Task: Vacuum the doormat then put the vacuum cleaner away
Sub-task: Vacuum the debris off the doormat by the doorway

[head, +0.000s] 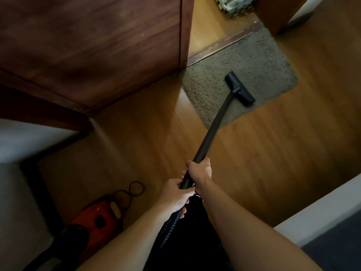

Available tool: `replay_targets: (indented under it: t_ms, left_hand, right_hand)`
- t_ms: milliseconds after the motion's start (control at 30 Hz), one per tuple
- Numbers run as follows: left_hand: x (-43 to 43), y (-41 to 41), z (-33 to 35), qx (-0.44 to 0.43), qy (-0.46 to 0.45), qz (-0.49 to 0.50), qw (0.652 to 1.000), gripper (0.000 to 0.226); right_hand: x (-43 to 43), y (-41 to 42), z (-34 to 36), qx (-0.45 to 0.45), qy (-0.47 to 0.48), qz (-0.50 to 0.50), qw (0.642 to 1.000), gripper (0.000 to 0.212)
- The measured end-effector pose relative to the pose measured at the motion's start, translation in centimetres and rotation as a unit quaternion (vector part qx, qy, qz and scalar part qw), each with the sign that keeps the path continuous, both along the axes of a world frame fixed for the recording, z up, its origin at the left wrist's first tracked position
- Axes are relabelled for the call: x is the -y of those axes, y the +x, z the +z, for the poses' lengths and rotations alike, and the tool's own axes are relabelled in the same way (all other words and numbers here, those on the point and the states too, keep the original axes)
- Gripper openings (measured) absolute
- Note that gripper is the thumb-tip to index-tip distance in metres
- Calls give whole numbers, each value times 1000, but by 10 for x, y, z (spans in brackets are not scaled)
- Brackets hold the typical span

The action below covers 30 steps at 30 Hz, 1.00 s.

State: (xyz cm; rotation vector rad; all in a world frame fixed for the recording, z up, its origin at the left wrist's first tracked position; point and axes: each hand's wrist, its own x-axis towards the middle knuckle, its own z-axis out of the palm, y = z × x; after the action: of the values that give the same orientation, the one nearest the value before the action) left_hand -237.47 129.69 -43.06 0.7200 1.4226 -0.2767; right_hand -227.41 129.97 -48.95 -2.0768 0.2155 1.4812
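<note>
A grey speckled doormat (259, 61) lies on the wood floor in front of a doorway threshold. The vacuum's black floor nozzle (239, 88) rests on the mat's near half. A black wand (214, 130) runs from the nozzle back to me. My right hand (201, 169) grips the wand near its lower end. My left hand (176, 194) grips the wand's end where the ribbed black hose (170, 229) joins it. The red vacuum cleaner body (97, 216) sits on the floor at lower left, with its black cord (134, 189) looped beside it.
A dark wooden door (93, 45) stands open at upper left, its edge touching the mat's left corner. A metal threshold strip (224, 45) borders the mat's far side. White walls stand at left and lower right. A patterned rug (234, 4) lies beyond the doorway.
</note>
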Motion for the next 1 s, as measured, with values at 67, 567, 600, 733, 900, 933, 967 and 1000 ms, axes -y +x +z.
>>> replay_targets:
  t_ms: [67, 567, 600, 733, 900, 933, 967, 1000]
  left_hand:
    - [8, -23, 6, 2, -2, -2, 1000, 11]
    - [24, -126, 68, 43, 84, -193, 977, 22]
    - [25, -131, 71, 45, 90, -186, 977, 23]
    - [33, -153, 83, 56, 137, -163, 975, 33]
    - [57, -187, 107, 63, 203, -118, 970, 62]
    - [65, -195, 112, 42, 228, -119, 965, 62]
    - [73, -201, 120, 10, 268, -124, 955, 62]
    - [81, -207, 130, -29, 322, -127, 938, 61]
  right_hand:
    - [10, -21, 4, 3, 3, 26, 1000, 36]
    - [27, -30, 69, 139, 272, 734, 607, 75]
    - [23, -34, 71, 124, 281, 767, 563, 76]
    - [12, -58, 64, 110, 307, 851, 412, 60]
    - [0, -74, 52, 58, 304, 858, 409, 20]
    - [-2, -76, 51, 50, 300, 853, 425, 21]
    - [-4, -77, 50, 40, 292, 848, 441, 19]
    - [-5, -79, 50, 34, 286, 844, 452, 16]
